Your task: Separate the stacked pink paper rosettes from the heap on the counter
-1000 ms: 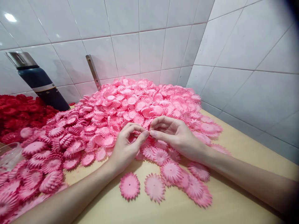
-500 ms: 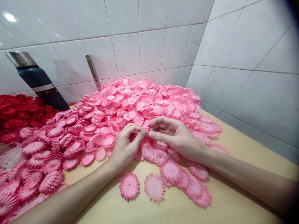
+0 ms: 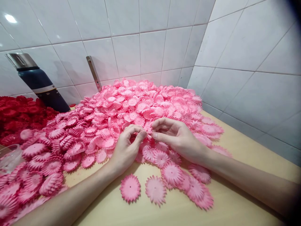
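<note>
My left hand (image 3: pixel 129 146) is closed in a pinch, thumb against the curled index finger, over the front of the pink pile. Facing it, my right hand (image 3: pixel 178 138) has its thumb and fingers curved together, fingertips close to the left ones. Pink petal edges show in the narrow gap between them; whether these are held or lie behind, I cannot tell. Around both hands spreads a big heap of pink scalloped paper-like flower discs (image 3: pixel 141 106). Nearer to me lie a darker-edged pink disc (image 3: pixel 130 187) and a paler disc (image 3: pixel 155 189), side by side.
Overlapping pink discs (image 3: pixel 196 188) fan out below my right wrist. At the left stand a dark blue bottle (image 3: pixel 44 83) and a clear plastic container (image 3: pixel 10 157), near a red disc pile (image 3: pixel 21 114). A metal strip (image 3: pixel 93 72) leans on the tiled wall (image 3: pixel 127 50).
My fingertips have drawn slightly apart, the left hand shifting a little left and the right a little right. The discs on the table have stayed where they were.
</note>
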Tool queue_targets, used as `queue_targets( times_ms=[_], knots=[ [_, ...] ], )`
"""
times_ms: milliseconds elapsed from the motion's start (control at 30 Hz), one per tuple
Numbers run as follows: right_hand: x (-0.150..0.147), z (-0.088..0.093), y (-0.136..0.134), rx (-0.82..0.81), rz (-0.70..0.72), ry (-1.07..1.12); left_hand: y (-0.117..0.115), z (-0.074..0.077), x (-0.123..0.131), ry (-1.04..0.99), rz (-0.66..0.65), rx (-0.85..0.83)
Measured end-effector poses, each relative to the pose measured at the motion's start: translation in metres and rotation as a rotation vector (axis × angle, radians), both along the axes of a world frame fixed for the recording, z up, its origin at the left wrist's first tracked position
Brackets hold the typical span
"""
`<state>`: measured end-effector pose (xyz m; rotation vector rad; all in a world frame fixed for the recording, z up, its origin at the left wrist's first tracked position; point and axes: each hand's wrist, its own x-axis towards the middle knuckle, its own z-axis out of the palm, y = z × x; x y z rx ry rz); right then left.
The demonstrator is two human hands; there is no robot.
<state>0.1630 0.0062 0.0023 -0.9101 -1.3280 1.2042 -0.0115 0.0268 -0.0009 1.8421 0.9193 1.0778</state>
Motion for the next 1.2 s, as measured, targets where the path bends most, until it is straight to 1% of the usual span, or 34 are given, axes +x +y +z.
queue_targets(
  times_ms=[200,400,500,767,933,1033,1133,1200],
  knots=[
    [-0.001,0.0031,-0.0016,0.018,0.008,-0.025,-0.0011,-0.002,-0.0006,0.035,-0.008,0.011],
    [-0.0018,0.0021,-0.0009,-0.027,0.01,-0.001,-0.0017,-0.0007,-0.0001,0.044,-0.004,0.042],
    [-0.0021,0.0011,-0.0007,-0.025,0.02,0.018,-0.0029,0.0003,0.0006,0.05,-0.002,0.05],
    [-0.0024,0.0014,-0.0015,-0.005,0.004,0.026,-0.0026,-0.0015,0.0016,0.035,-0.005,0.005],
    [-0.0011,-0.0004,-0.0017,0.03,0.045,-0.004,-0.0024,0.0008,0.0012,0.035,-0.013,-0.026],
    [-0.0017,-0.0006,-0.0013,0.042,0.03,-0.019,-0.0032,0.0018,0.0009,0.025,-0.022,-0.034],
    [-0.0018,0.0001,-0.0011,0.032,0.0,-0.024,-0.0026,0.0004,0.0006,-0.004,0.007,-0.051],
    [-0.0013,0.0004,-0.001,0.033,-0.026,-0.016,-0.0016,-0.0014,0.0006,-0.041,0.058,-0.079]
  ],
)
